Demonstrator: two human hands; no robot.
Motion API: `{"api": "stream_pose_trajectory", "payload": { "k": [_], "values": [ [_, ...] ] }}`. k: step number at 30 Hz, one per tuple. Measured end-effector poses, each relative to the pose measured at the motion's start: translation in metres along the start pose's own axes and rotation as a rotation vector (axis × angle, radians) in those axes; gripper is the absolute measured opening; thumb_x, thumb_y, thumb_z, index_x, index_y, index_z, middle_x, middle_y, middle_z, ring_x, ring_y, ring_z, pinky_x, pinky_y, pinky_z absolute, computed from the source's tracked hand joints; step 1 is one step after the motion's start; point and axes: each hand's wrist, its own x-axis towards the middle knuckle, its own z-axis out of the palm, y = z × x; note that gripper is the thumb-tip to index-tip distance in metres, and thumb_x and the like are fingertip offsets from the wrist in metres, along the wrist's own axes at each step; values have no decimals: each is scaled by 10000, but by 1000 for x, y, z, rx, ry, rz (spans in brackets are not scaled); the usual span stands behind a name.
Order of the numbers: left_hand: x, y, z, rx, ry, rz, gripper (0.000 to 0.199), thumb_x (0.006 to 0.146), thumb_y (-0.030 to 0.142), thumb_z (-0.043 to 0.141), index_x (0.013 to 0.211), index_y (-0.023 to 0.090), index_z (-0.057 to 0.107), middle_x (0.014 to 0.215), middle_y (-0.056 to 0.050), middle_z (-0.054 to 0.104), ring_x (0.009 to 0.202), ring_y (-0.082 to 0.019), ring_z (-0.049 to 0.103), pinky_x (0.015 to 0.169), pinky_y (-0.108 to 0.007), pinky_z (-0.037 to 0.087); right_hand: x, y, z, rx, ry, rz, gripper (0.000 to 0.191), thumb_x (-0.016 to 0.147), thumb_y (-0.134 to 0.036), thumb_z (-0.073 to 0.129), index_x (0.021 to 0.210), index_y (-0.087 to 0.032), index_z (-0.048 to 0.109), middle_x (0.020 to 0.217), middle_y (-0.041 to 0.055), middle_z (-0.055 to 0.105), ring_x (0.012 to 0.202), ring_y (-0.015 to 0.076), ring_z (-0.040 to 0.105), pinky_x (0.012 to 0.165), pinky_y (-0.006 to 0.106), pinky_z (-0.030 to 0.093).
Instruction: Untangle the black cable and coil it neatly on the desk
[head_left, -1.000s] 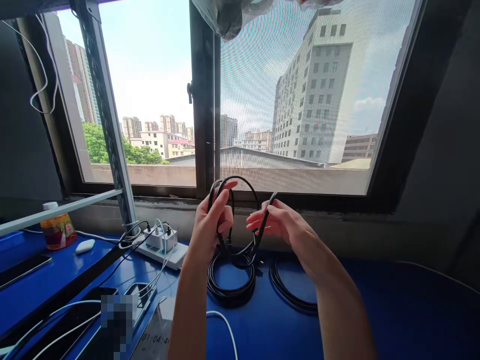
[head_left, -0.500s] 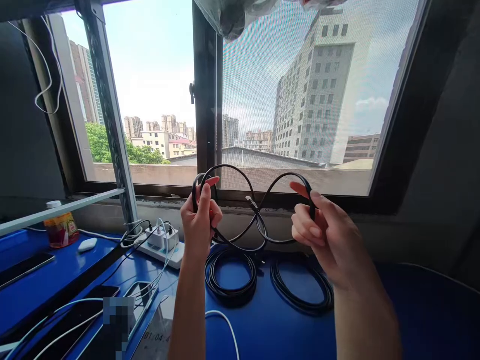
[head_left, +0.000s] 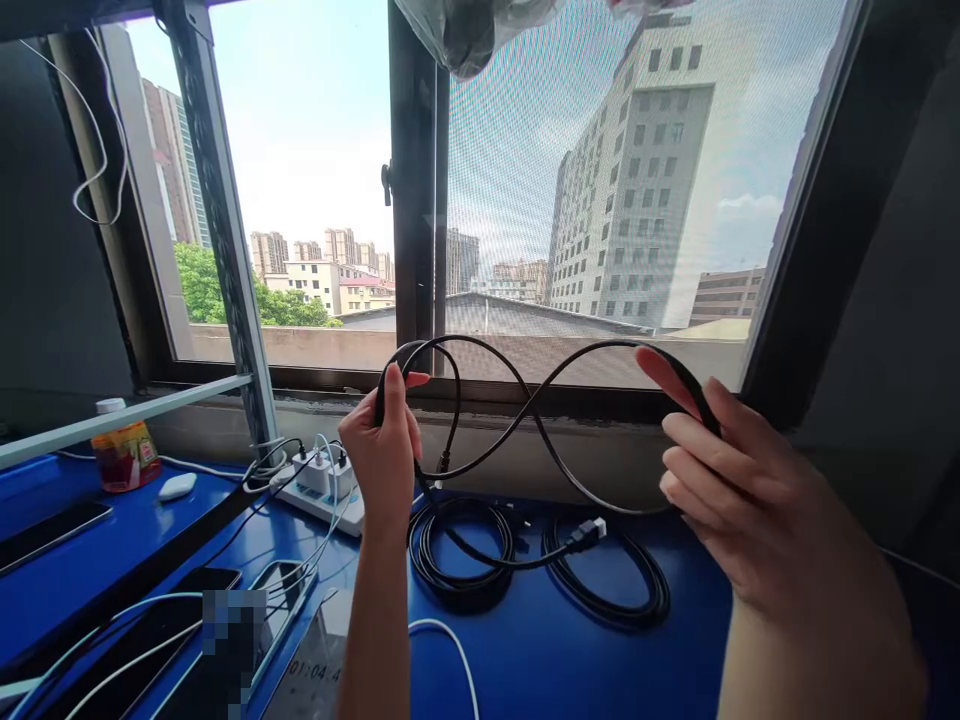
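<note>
A black cable (head_left: pixel 529 402) is stretched in open, crossing loops between my two hands, in front of the window. My left hand (head_left: pixel 381 450) is closed around its left loops, thumb up. To the right, my right hand (head_left: pixel 757 500) grips the other end of the loops between thumb and fingers. One end of the cable hangs low, and its metal-tipped plug (head_left: pixel 589 534) dangles above the table. A second, darker plug (head_left: pixel 444 461) hangs just right of my left hand. Below lie a left coil of black cable (head_left: pixel 472 582) and a right coil (head_left: pixel 626 610).
On the blue table (head_left: pixel 570 670) at left are a white power strip (head_left: pixel 300 496) with chargers, several phones, a bottle (head_left: pixel 126 455) and a small white case (head_left: pixel 177 487). A metal shelf post (head_left: pixel 221 220) rises at left. A plastic bag (head_left: pixel 469 40) hangs overhead.
My right hand has moved right, and my left slightly left, drawing the loops wider. The small crossed bundle in the middle has come apart, and a plug end now hangs down.
</note>
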Motion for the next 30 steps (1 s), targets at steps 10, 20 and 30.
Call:
{"api": "stream_pose_trajectory", "payload": {
  "k": [10, 20, 30],
  "values": [
    [-1, 1, 3, -181, -90, 1, 471, 822, 600, 528, 704, 169, 676, 335, 69, 294, 303, -66, 218, 359, -261, 196, 3, 7, 0, -360, 234, -25, 610, 656, -640, 671, 1076, -198, 673, 456, -65, 364, 330, 49, 219, 285, 197, 168],
    [-19, 10, 27, -383, -534, -119, 589, 763, 700, 529, 996, 175, 660, 362, 83, 341, 279, -56, 233, 292, -225, 137, 2, 23, 37, -888, 43, -219, 432, 715, -610, 597, 777, -194, 699, 621, -13, 420, 460, 73, 365, 420, 210, 318],
    [-2, 2, 8, -422, -268, -56, 495, 790, 665, 531, 794, 183, 642, 309, 100, 270, 259, -50, 145, 292, -225, 40, 11, 22, 9, -692, 259, -176, 380, 799, -552, 488, 821, -191, 606, 551, -4, 582, 417, 95, 467, 417, 214, 343]
  ]
}}
